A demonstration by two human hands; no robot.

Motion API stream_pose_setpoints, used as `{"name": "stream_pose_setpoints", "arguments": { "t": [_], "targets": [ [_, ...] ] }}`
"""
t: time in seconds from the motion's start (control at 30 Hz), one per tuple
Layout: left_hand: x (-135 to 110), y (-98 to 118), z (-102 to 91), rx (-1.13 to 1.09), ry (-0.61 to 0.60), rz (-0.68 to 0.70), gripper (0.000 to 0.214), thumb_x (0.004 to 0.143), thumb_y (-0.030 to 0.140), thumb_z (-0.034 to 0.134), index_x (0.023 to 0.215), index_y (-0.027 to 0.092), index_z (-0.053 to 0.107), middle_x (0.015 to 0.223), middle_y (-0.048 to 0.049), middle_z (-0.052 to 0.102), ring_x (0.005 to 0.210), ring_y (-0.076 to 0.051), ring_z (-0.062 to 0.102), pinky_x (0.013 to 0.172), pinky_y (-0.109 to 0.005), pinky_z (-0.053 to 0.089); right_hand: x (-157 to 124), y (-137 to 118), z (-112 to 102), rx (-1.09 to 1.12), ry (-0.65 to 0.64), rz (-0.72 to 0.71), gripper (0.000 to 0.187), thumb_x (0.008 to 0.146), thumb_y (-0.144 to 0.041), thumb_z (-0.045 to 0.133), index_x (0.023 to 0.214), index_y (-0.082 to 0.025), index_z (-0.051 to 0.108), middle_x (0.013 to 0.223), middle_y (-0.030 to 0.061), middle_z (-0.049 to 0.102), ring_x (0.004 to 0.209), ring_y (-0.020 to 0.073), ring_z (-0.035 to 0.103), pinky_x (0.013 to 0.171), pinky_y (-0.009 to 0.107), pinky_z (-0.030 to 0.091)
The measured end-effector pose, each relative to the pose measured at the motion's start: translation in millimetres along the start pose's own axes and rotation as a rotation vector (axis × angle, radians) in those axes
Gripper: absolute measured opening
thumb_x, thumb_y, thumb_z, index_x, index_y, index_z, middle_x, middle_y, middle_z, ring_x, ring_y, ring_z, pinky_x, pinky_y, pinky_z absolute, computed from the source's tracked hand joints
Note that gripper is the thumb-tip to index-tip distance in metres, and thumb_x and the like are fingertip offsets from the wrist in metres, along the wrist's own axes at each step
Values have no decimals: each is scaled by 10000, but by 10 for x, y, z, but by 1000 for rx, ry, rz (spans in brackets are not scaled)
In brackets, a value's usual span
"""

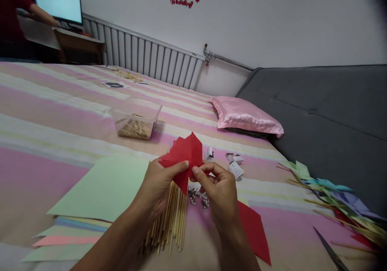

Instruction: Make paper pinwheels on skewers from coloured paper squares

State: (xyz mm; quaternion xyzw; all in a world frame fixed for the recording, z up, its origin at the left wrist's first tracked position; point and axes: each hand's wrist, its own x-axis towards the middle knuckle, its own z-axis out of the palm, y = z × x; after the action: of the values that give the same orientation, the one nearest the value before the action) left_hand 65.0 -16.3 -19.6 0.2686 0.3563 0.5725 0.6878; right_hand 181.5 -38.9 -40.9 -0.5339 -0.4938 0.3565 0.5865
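Observation:
Both my hands hold a folded piece of red paper (185,152) up over the striped bed cover. My left hand (160,186) pinches its left lower edge between thumb and fingers. My right hand (219,190) pinches the paper's lower right part, fingers curled. Under my hands lies a bundle of thin wooden sticks (172,222). A small heap of shiny pins or beads (198,196) lies beside the sticks. Another red sheet (255,230) lies flat under my right wrist.
A stack of coloured paper sheets (102,188) lies to the left. A clear plastic tub (136,120) stands beyond, a pink pillow (244,118) against the grey headboard. Finished paper pinwheels on sticks (335,198) and scissors (331,251) lie right. Another person's arm (42,15) reaches toward a monitor far left.

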Motion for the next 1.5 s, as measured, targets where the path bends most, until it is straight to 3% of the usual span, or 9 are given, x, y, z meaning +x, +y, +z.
{"name": "stream_pose_setpoints", "arguments": {
  "t": [0.4,1.0,1.13,1.27,1.5],
  "targets": [
    [-8,-25,-11,75,-1,29,196,519,147,794,644,94,653,587,-33,668,539,-135,586,556,-237,459,-1,21,36,132,51,50,274,689,-379,729,623,-169,564,541,-15,617,535,147,637,448,208,417],
    [6,-55,-29,133,-57,64,185,550,167,791,681,97,680,616,-47,675,564,-147,593,565,-240,464,6,19,40,80,85,35,264,694,-349,722,599,-175,547,518,-21,589,497,132,602,436,208,416],
    [16,-54,-22,48,-43,4,205,546,159,799,691,88,674,633,-55,681,580,-152,606,581,-246,478,-16,12,57,48,85,6,269,702,-343,719,609,-177,528,524,-27,568,494,123,582,448,208,421],
    [18,-70,-21,-89,-58,-73,212,553,155,792,710,94,663,611,-30,655,541,-135,585,541,-240,473,-28,21,74,74,118,-75,261,689,-303,739,775,-197,516,641,-29,592,579,130,603,519,220,468],
    [-5,-154,23,-130,-24,-31,189,591,116,768,758,87,685,652,-42,692,584,-134,619,599,-225,503,-38,34,119,264,171,-26,570,711,-272,725,1187,-235,415,733,-4,680,668,159,650,628,276,522]
  ]
}}
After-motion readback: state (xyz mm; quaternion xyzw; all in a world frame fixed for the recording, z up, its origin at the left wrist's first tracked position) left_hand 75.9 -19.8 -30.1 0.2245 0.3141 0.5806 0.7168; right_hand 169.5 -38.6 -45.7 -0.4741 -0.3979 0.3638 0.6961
